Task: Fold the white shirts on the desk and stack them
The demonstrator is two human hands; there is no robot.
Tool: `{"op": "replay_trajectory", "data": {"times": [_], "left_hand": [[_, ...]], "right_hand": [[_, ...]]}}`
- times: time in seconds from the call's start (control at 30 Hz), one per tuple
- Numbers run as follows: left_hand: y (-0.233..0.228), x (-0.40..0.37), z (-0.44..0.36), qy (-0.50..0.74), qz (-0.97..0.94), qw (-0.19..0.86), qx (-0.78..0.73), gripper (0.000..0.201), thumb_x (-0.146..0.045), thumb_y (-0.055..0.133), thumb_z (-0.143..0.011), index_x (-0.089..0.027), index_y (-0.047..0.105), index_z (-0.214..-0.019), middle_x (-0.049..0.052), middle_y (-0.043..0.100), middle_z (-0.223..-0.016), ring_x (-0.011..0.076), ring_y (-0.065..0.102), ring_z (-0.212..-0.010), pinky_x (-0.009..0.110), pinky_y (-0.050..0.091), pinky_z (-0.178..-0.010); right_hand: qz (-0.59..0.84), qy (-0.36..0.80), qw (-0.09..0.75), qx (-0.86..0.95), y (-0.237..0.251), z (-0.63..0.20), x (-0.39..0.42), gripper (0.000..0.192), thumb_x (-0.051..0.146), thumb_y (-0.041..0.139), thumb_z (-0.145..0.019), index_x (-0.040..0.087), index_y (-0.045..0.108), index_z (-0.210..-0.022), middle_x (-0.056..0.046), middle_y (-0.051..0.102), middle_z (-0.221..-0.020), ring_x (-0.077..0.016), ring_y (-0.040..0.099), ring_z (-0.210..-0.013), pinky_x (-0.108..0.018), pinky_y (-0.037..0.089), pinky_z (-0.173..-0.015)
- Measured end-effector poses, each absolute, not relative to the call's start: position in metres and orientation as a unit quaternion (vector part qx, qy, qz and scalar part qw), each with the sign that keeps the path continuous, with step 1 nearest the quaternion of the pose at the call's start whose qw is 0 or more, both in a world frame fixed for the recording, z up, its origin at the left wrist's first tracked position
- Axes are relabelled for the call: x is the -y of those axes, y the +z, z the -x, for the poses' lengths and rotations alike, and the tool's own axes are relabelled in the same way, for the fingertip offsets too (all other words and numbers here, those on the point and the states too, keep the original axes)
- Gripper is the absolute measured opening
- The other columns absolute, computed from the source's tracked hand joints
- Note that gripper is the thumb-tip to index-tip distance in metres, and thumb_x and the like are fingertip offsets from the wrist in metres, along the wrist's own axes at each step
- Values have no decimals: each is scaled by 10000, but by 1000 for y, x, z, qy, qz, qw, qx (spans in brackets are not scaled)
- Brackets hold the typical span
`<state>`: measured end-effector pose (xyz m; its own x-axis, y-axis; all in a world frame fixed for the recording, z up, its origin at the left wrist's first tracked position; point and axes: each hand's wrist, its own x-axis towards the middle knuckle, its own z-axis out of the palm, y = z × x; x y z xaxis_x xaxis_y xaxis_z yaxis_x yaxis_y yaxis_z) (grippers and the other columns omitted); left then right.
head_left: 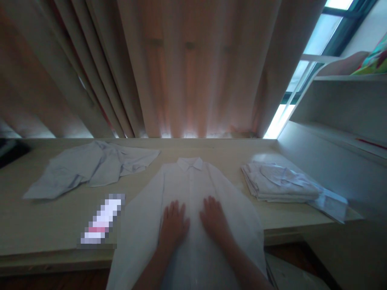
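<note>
Both the left hand (173,226) and the right hand (215,220) are lying open, palms flat, side by side on the white shirt (190,181) spread across the table (45,225).

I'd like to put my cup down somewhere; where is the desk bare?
Bare desk lies at the near left, below the crumpled shirt. A narrow strip runs between the spread shirt and the folded pile. The middle is crowded: both hands, left and right, press flat there.
</note>
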<state>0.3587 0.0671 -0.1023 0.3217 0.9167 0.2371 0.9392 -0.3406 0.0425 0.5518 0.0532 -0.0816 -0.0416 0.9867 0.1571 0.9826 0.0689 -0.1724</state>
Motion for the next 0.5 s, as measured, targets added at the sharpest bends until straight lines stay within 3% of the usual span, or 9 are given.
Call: {"op": "replay_trajectory", "data": {"times": [0.5], "left_hand": [[-88, -72, -352, -118, 816, 24, 565, 537, -376, 399, -857, -148, 412, -1343, 185, 407, -1415, 320, 325, -1337, 507, 240, -1099]], "right_hand": [[685, 10, 105, 721, -76, -549, -53, 538, 343, 349, -898, 84, 401, -1367, -190, 356, -1437, -291, 278, -1346, -479, 149, -1096]]}}
